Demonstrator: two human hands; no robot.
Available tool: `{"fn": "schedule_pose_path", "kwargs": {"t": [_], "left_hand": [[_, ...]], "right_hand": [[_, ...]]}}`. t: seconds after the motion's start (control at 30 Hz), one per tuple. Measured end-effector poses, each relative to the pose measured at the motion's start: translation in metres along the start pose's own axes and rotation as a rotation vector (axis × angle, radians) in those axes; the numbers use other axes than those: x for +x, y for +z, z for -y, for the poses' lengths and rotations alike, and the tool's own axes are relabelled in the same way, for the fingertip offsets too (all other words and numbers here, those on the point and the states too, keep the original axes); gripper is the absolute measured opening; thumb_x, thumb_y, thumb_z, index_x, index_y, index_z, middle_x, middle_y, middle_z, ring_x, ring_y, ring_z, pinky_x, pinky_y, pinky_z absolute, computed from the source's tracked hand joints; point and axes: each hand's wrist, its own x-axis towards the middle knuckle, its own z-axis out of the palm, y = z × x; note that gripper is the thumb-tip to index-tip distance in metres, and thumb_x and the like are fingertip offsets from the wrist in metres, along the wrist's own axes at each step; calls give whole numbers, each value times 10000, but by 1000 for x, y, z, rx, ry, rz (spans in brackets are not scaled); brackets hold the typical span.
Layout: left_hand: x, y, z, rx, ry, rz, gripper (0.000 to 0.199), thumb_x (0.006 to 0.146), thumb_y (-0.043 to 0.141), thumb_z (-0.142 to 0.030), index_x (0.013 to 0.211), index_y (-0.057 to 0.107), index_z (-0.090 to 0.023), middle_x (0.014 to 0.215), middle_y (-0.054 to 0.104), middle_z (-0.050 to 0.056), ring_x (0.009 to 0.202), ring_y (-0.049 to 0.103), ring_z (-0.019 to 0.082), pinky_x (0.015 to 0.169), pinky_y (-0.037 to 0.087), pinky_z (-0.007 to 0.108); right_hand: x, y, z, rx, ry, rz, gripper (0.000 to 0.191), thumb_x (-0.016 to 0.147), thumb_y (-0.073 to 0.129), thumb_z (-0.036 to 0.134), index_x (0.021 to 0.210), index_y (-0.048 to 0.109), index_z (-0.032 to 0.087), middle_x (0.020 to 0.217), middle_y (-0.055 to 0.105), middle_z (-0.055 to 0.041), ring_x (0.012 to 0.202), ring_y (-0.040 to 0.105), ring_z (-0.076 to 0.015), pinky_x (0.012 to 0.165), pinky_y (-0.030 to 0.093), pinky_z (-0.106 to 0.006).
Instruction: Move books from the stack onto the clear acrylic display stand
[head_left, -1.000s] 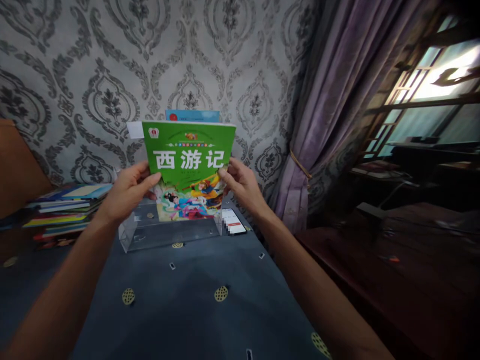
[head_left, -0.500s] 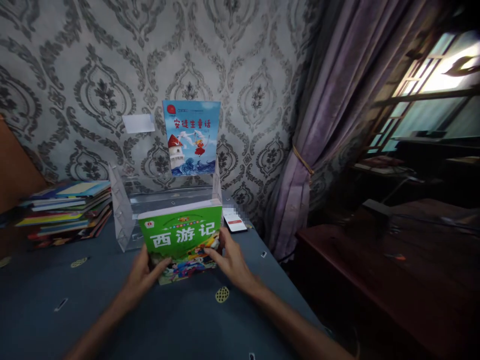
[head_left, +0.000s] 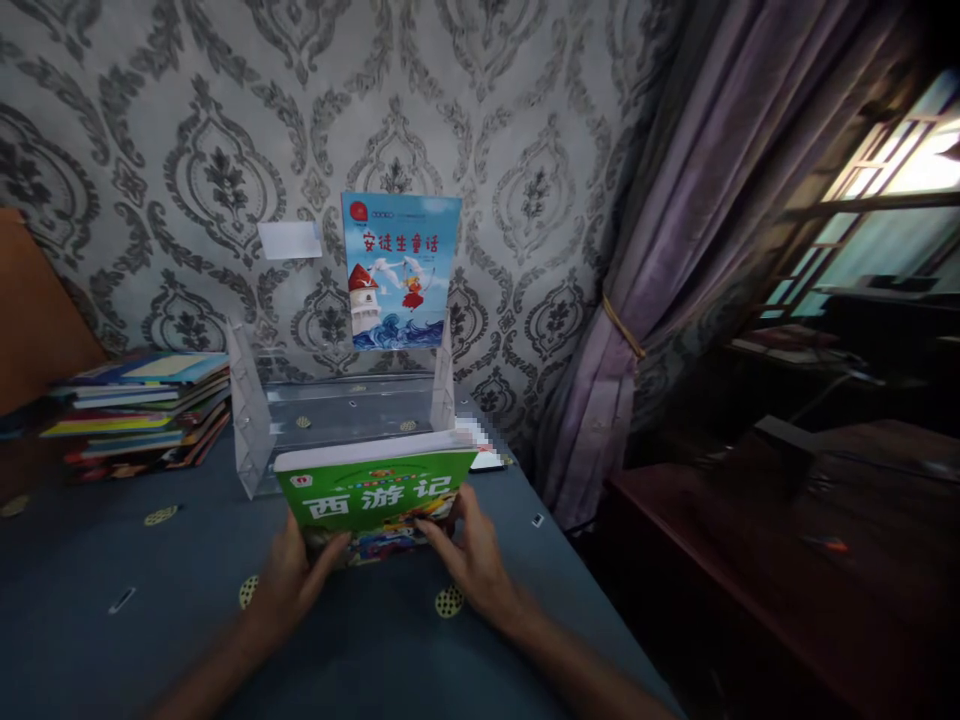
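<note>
At the far left stands one brown panel (head_left: 41, 310), and next to it one stack of books (head_left: 150, 415) lies on the blue-grey tablecloth (head_left: 360, 650); its books overlap too much for a sure count. Right of the stack is one clear stand (head_left: 251, 425) with two side walls, one at each end. One blank white card (head_left: 290, 241) shows above its left part, though I cannot tell what holds it up. The left hand (head_left: 296, 575) is clamped on the lower left of one green book (head_left: 375, 500), its one visible thumb lying across the cover. This book is in front of the stand, above the cloth, tilted back with its top edge showing and three large white characters on its front. Behind and above it, one blue book (head_left: 401, 270) stands upright at the right part of the stand, with five red characters on its cover. The right hand (head_left: 480, 560), apart from the left one, grips the green book's lower right, one thumb on the cover. Just beyond that side lies one phone (head_left: 491, 459), partly blurred out. Farther right come one purple curtain (head_left: 675, 210) gathered by one tie (head_left: 622, 326), one dark red table (head_left: 735, 560) and one bright window (head_left: 900, 170).
</note>
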Motion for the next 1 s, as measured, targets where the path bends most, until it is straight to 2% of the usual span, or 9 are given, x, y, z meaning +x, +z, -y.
{"fn": "schedule_pose_path", "kwargs": {"t": [0.23,0.43,0.6,0.8,0.93,1.0], "left_hand": [[-6,3,7,19,-78,42,310,816,681,-457,1011,553,-253,857,788,50,773,764,287,650,625,379],[-8,2,13,67,-101,49,335,809,679,-479,1026,572,-246,896,790,65,817,764,303,665,623,398],[-6,2,10,44,-76,74,302,843,633,-459,1044,574,-242,943,794,70,853,771,297,708,626,397],[-5,4,9,38,-119,47,352,827,656,-501,1028,523,-245,768,766,39,685,750,293,574,588,371],[-2,6,12,85,-102,-10,383,821,674,-504,1067,541,-243,826,763,43,797,753,293,653,593,377],[-1,6,13,94,-97,-12,405,829,668,-507,1107,543,-242,818,753,31,793,742,279,659,585,369]], "right_hand": [[-3,0,-6,-35,21,60,388,910,666,346,1249,499,254,905,687,-30,747,665,-213,669,569,-319],[-6,-1,-8,-90,5,103,330,957,579,339,1254,474,242,891,678,-35,743,669,-215,656,547,-319],[-6,-3,-2,-100,-5,100,265,993,528,344,1237,482,252,880,674,-30,733,663,-215,648,535,-312],[-4,-5,4,-97,-1,101,296,1016,501,343,1291,465,238,952,705,-56,796,687,-226,708,550,-321],[-3,-3,1,-101,25,90,266,1013,498,347,1253,490,232,988,725,-65,856,707,-240,740,551,-328],[-3,-2,-1,-118,50,96,258,1008,505,358,1232,499,229,972,726,-63,858,711,-246,742,550,-331]]}}
